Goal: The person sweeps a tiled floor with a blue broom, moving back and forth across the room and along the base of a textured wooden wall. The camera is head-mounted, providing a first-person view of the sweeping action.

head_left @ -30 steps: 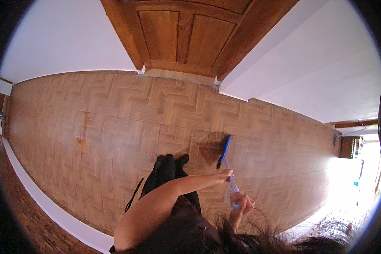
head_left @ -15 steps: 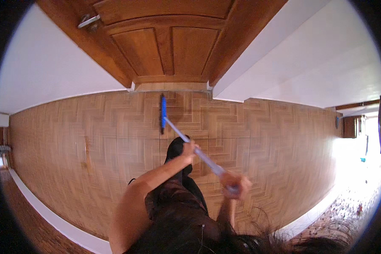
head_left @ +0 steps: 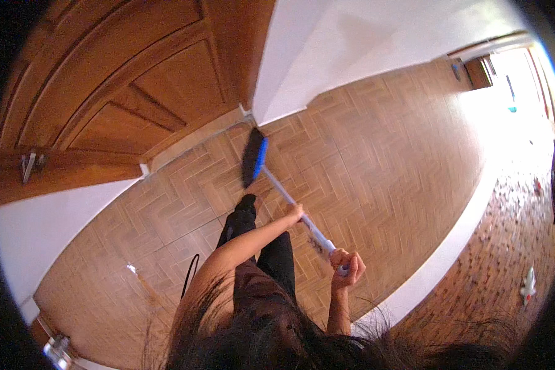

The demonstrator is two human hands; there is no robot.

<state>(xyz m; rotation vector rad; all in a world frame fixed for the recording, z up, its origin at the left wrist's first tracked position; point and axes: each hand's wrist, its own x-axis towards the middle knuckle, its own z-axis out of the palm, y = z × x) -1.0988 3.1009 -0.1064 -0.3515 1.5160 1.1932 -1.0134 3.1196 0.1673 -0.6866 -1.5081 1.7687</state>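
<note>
A broom [head_left: 263,159] with a blue head, dark bristles and a pale handle slants away from me across the wood-patterned tile floor [head_left: 376,154]. Its bristles rest on the tiles near the corner of the door frame. Partway down the handle, my left hand [head_left: 295,213] is wrapped round it. Closer to my body, my right hand [head_left: 348,264] grips the handle near its top end. My foot and dark trousers [head_left: 243,216] show just behind the broom head.
A brown wooden door [head_left: 135,92] with a metal handle [head_left: 28,166] stands at the far left. White walls [head_left: 327,55] flank it. To the right, a low white ledge [head_left: 425,277] borders a brown speckled surface, where a small white object [head_left: 528,285] lies. A wooden cabinet [head_left: 478,73] stands far right.
My view has turned to the right, so the door now sits at the left. The broom head has tilted, showing more of its dark bristles. Both hands still hold the handle.
</note>
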